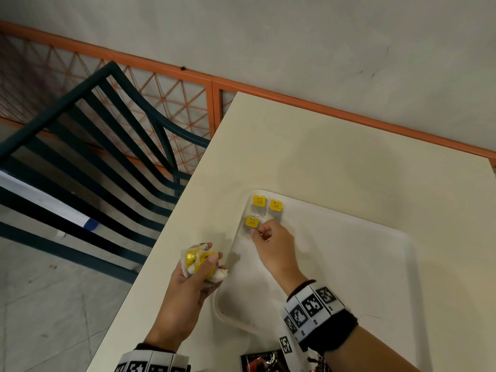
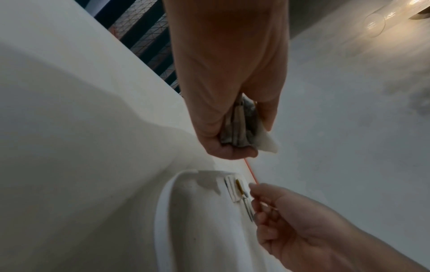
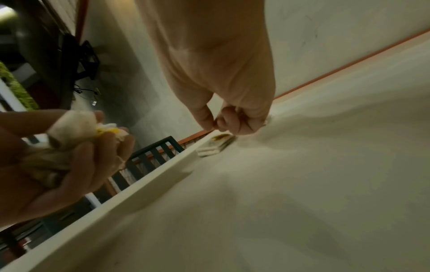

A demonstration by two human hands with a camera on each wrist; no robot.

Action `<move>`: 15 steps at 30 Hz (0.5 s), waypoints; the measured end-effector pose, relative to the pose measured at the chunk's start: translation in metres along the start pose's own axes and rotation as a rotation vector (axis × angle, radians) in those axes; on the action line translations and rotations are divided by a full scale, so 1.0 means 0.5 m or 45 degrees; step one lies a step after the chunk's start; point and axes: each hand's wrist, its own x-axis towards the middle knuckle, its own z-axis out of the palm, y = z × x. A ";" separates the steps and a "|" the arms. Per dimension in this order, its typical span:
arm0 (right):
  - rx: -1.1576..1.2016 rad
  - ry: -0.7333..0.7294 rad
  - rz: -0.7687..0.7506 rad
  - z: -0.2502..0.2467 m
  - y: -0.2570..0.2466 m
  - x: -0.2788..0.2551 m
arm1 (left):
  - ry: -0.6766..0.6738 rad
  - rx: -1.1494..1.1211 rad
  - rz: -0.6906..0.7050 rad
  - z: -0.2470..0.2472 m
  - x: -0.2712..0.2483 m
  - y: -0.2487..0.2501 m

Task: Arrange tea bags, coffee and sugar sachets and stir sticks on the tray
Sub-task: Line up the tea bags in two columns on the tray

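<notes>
Left hand [image 1: 192, 280]: fingers wrapped round bunch of tea bags [image 1: 200, 261], beside tray [image 1: 402, 264]. Right hand [image 1: 273, 244]: fingers curled, pinching third tea bag [image 1: 251, 225] on tray corner.

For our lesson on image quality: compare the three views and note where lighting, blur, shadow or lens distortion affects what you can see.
Head view: evenly lit and sharp, straight table edges bowed by the wide lens, soft shadows on the tray. Left wrist view: dim, the left hand in shade, lamp glare top right. Right wrist view: dim, tilted, the tray rim and the right hand blurred.
</notes>
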 end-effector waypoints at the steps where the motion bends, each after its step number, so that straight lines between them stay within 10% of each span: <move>1: 0.010 -0.045 -0.045 -0.005 -0.009 -0.011 | -0.002 0.002 -0.003 0.001 0.002 -0.002; 7: 0.240 -0.769 -0.003 -0.028 -0.046 -0.087 | -0.005 0.021 -0.010 0.017 -0.001 0.001; 15: 0.295 -0.591 0.041 -0.030 -0.026 -0.102 | -0.081 0.052 -0.075 0.022 -0.019 0.008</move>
